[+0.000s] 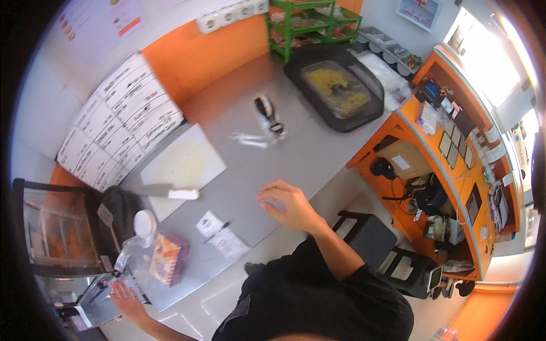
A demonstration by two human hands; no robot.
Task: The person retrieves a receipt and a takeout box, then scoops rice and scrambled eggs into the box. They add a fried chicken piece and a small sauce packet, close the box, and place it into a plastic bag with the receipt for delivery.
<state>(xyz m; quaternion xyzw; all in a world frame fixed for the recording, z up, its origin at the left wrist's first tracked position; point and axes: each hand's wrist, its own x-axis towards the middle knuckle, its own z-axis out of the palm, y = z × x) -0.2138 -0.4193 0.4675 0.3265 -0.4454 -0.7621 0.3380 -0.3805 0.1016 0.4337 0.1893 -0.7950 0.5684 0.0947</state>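
A grey steel counter (296,153) ran along the orange wall. I saw my right hand (287,204) resting near its front edge, fingers loosely curled, holding nothing, just right of the paper slips (223,234). My left hand (126,298) lay spread flat, below the colourful box (168,258) at the counter's left end.

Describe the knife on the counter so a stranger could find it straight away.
Start at the grey counter and find the pale cutting board near its left end. The knife lies across the board's near edge, its white handle pointing toward the right hand. It is the only bladed tool there.
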